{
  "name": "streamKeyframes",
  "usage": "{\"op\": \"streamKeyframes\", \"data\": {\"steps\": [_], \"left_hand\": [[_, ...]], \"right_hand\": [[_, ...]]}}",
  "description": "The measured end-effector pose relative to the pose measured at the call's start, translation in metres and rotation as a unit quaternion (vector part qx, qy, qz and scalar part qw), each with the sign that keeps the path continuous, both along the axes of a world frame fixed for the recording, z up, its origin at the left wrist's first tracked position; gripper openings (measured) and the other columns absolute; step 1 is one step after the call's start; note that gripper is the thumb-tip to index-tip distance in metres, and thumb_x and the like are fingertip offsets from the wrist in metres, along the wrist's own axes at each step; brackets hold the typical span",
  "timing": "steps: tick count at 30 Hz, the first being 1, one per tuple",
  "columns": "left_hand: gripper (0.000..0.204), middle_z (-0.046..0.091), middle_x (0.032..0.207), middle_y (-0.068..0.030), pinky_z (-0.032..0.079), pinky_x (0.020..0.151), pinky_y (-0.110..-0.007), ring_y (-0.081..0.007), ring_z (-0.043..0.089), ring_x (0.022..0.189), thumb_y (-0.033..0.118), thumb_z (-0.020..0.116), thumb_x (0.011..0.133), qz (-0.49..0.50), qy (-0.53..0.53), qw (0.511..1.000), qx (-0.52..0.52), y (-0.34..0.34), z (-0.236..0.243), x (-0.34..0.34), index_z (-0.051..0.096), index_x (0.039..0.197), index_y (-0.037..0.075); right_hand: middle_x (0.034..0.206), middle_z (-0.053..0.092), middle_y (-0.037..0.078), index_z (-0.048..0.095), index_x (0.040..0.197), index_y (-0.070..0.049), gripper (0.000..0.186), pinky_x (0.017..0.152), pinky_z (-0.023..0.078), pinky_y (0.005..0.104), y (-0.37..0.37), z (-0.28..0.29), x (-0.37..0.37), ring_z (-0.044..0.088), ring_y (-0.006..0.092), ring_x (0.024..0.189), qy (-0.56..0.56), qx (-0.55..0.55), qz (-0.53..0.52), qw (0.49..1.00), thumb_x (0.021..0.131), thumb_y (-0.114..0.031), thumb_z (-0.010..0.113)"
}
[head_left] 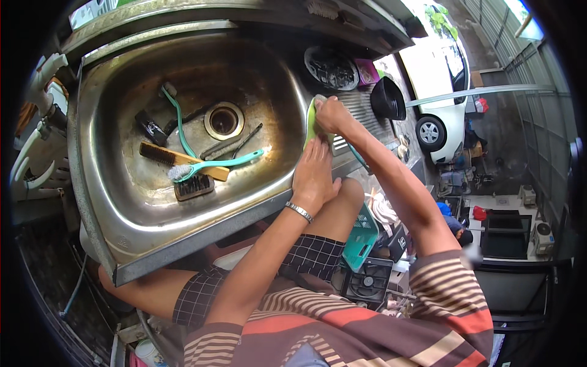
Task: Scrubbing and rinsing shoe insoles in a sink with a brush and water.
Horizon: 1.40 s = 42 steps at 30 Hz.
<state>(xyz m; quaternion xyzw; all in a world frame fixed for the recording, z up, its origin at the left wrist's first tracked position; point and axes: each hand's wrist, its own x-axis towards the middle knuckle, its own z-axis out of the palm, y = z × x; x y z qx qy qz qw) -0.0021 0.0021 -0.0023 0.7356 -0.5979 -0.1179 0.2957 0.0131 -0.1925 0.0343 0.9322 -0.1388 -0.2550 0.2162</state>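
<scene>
A steel sink [110, 202] fills the left and middle. My right hand [333, 115] grips a light green cloth [312, 119] pressed against the sink's right rim. My left hand [315, 171] lies flat, fingers together, on the rim just below the cloth; a metal bracelet [299, 211] circles that wrist. In the basin lie a teal-handled brush [214, 164], a second teal brush [177, 119], a wooden-handled brush [177, 160], a dark scrub brush [194, 187] and a small black piece [150, 127] near the drain [224, 120].
On the ribbed drainboard stand a black round grate [331, 68], a pink tub [367, 71] and a black funnel-shaped pot [387, 98]. A white car [437, 79] is parked beyond. A teal basket [361, 238] and a black fan part [367, 282] sit below my arms.
</scene>
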Motion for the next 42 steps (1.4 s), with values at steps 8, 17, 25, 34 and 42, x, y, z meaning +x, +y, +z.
{"op": "streamKeyframes", "data": {"steps": [8,17,25,34,42], "left_hand": [[0.089,0.041,0.161,-0.0212,0.011,0.131,-0.042,-0.0312,0.028,0.155,0.057,0.057,0.091,-0.027,0.000,0.999,0.020,0.001,0.004,-0.001,0.043,0.151,-0.008],[0.091,0.041,0.161,-0.0200,0.009,0.131,-0.043,-0.0303,0.028,0.155,0.059,0.055,0.091,-0.018,-0.019,0.999,0.036,0.000,0.004,0.003,0.041,0.154,-0.006],[0.091,0.040,0.161,-0.0211,0.009,0.130,-0.044,-0.0317,0.027,0.155,0.058,0.058,0.089,0.000,-0.028,1.000,0.012,-0.009,-0.001,0.003,0.043,0.152,-0.006],[0.091,0.041,0.159,-0.0224,0.016,0.129,-0.041,-0.0322,0.031,0.153,0.054,0.061,0.088,0.001,-0.005,1.000,-0.016,0.000,0.000,0.004,0.043,0.150,-0.010],[0.088,0.041,0.160,-0.0205,0.017,0.130,-0.041,-0.0299,0.029,0.155,0.048,0.065,0.089,0.029,0.017,0.996,-0.086,0.001,-0.010,-0.002,0.039,0.153,-0.008]], "right_hand": [[0.092,0.070,0.035,0.066,0.105,0.013,0.042,0.081,0.057,0.0577,-0.012,0.003,-0.003,0.070,0.0523,0.088,0.014,-0.003,-0.006,1.000,0.104,-0.023,0.044],[0.085,0.070,0.033,0.064,0.109,0.012,0.042,0.072,0.058,0.0583,-0.008,-0.006,0.000,0.071,0.0503,0.078,-0.050,0.049,-0.063,0.996,0.106,-0.023,0.041],[0.075,0.070,0.028,0.071,0.092,0.009,0.039,0.061,0.059,0.0535,-0.011,-0.009,0.004,0.073,0.0395,0.065,-0.059,-0.049,0.075,0.994,0.103,-0.019,0.046],[0.085,0.073,0.027,0.069,0.097,0.005,0.042,0.067,0.059,0.0546,0.000,0.016,0.016,0.073,0.0447,0.074,-0.033,0.085,-0.089,0.992,0.103,-0.032,0.049],[0.090,0.071,0.021,0.069,0.100,0.005,0.066,0.064,0.055,0.0452,-0.081,0.089,0.045,0.071,0.0308,0.076,-0.212,0.215,-0.429,0.852,0.101,-0.059,0.052]]}}
